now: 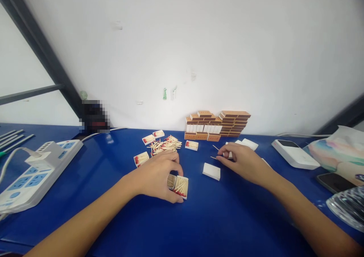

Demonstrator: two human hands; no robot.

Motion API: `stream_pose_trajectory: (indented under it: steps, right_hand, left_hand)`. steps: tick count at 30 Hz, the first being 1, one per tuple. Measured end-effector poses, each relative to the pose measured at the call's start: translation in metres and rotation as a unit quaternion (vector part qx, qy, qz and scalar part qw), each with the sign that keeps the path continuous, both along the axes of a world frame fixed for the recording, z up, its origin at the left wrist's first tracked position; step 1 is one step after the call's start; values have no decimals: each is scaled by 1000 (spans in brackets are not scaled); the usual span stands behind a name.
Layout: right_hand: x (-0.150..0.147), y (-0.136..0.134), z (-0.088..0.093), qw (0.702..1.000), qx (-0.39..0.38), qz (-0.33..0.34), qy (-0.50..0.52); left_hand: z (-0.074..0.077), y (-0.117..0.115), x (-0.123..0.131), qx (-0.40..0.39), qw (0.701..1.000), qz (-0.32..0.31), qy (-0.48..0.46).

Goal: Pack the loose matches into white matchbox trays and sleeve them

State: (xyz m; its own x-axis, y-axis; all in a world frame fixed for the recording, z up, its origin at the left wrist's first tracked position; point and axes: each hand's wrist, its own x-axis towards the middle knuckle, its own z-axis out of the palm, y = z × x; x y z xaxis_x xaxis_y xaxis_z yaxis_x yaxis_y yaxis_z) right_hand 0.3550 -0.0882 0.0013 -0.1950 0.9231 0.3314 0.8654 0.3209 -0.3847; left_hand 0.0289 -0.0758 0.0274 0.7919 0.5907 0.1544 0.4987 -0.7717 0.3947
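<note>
My left hand [160, 175] curls around an open matchbox tray [181, 187] filled with red-tipped matches, thumb at its near edge and fingers at its far side. A brownish piece [171, 181] shows beside this tray, partly covered by the hand. Over on the right, my right hand [237, 159] is bent with thumb and forefinger close together; thin matchsticks [215, 147] stick out at their tips. A white box [211, 171] lies just left of and below it, and white pieces [250, 144] lie partly behind it. Loose matches [167, 144] lie piled beyond my left hand.
Filled trays [141, 159] lie around the pile, another filled tray [192, 145] to its right. Stacked matchboxes [217, 125] stand against the wall. A power strip [36, 179] lies left; a white device [295, 154], dark phone [334, 183] and clear plastic item [348, 207] lie right.
</note>
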Motion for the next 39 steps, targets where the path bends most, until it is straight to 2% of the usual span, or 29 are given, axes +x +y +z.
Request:
stream_pose_trajectory:
  steps: [3,5,7,9,13,16,19,22,25,30,35,39]
  right_hand:
    - [-7,-2,-1,999,25,-5,31]
    - [-21,-6,2,996,27,-14,88]
    - [-39,-9,7,988,-15,-2,156]
    - [-60,-8,12,976,-88,43,196]
    - [-96,8,25,951,-183,115,222]
    - [-111,26,31,926,-231,87,287]
    - [-122,44,30,895,-254,40,364]
    - [-130,56,22,877,-245,13,413]
    - [-139,61,14,857,-233,0,460]
    - [-149,57,11,831,-231,5,506]
    - [-152,55,8,831,-234,12,505]
    - [-148,57,3,864,-196,12,464]
  left_hand:
    - [-2,2,2,-10,1000,5,-22]
    - [-4,5,1,4,999,12,-45]
    - [-6,11,-1,31,997,17,-66]
    - [-7,17,-5,51,995,26,-78]
    - [-2,29,-14,15,995,27,-96]
    - [2,37,-20,-42,991,33,-121]
    - [-1,47,-26,-87,975,99,-178]
    - [-10,60,-30,-131,949,158,-239]
    - [-18,70,-34,-174,920,194,-292]
    - [-19,74,-33,-168,900,227,-332]
    - [-21,71,-30,-163,896,231,-343]
    - [-25,73,-30,-167,893,229,-350]
